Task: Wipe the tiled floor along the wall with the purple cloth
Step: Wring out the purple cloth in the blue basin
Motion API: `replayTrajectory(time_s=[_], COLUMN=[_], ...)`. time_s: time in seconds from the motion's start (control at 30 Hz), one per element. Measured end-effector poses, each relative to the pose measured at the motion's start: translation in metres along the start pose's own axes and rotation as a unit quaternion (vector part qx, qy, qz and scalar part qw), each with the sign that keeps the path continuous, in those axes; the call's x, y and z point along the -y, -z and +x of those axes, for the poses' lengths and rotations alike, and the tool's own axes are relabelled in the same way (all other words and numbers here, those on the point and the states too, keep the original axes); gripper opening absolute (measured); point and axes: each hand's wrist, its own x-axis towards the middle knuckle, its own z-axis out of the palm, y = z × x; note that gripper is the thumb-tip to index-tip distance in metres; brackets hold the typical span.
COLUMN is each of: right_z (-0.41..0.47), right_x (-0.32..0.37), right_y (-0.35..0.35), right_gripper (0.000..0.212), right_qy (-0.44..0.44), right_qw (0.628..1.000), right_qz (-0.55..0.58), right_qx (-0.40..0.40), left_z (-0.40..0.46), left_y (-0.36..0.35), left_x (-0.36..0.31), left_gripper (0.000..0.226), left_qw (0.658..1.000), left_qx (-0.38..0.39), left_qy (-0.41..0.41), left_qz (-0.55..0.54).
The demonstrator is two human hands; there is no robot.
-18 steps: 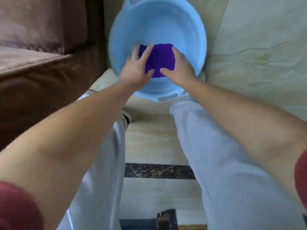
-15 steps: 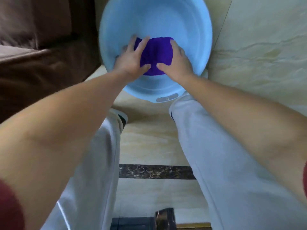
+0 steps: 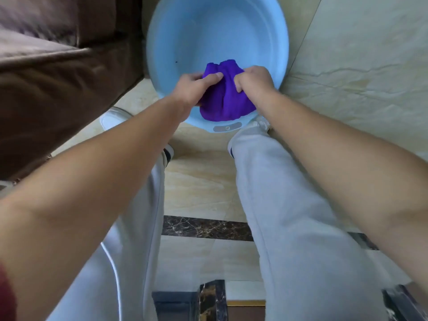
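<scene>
The purple cloth (image 3: 223, 96) is bunched up and held above the near side of a round light-blue basin (image 3: 185, 31) on the floor. My left hand (image 3: 193, 88) grips the cloth's left side, thumb on top. On the right side my right hand (image 3: 253, 81) clutches it with curled fingers. The cloth's lower part hangs over the basin's near rim. Beige tiled floor (image 3: 347, 66) spreads to the right of the basin.
A brown sofa (image 3: 58, 89) stands close on the left, touching the basin's side. My legs in light grey trousers (image 3: 289, 205) and a white shoe (image 3: 113, 118) stand just behind the basin. A dark marble strip (image 3: 203, 228) crosses the floor between my legs.
Both hands went from pressing the cloth flat in the basin to gripping it bunched and pulling it up toward the near rim.
</scene>
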Motion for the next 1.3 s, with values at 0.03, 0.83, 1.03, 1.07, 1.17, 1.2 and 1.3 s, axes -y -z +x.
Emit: replayTrajectory(time_s=[0.03, 0.83, 1.03, 1.07, 1.17, 1.2, 1.3], right_z=[-0.025, -0.498, -0.559, -0.568, -0.586, -0.589, -0.600], right_x=[0.009, 0.143, 0.213, 0.223, 0.254, 0.267, 0.307], right_y=[0.015, -0.040, -0.156, -0.177, -0.241, -0.264, -0.343], right_gripper=[0.017, 0.051, 0.076, 0.081, 0.081, 0.077, 0.063], right_qy=[-0.014, 0.299, 0.338, 0.342, 0.353, 0.355, 0.350], right_qw=[1.000, 0.917, 0.885, 0.886, 0.898, 0.903, 0.915], right_qz=[0.000, 0.231, 0.136, 0.111, 0.035, 0.019, -0.020], right_qx=[0.004, 0.129, 0.290, 0.292, 0.261, 0.240, 0.200], left_z=[-0.025, -0.471, -0.505, -0.506, -0.505, -0.504, -0.505], left_y=[-0.001, 0.222, 0.342, 0.363, 0.424, 0.446, 0.531], left_x=[-0.010, -0.036, 0.033, 0.043, 0.071, 0.079, 0.111], left_gripper=[0.027, 0.024, 0.031, 0.033, 0.042, 0.042, 0.044], left_qw=[1.000, 0.915, 0.850, 0.841, 0.818, 0.814, 0.820], left_qx=[-0.003, -0.068, -0.104, -0.102, -0.088, -0.086, -0.073], left_qy=[-0.010, -0.275, -0.270, -0.267, -0.263, -0.262, -0.266], left_qz=[-0.018, -0.287, -0.440, -0.460, -0.505, -0.510, -0.502])
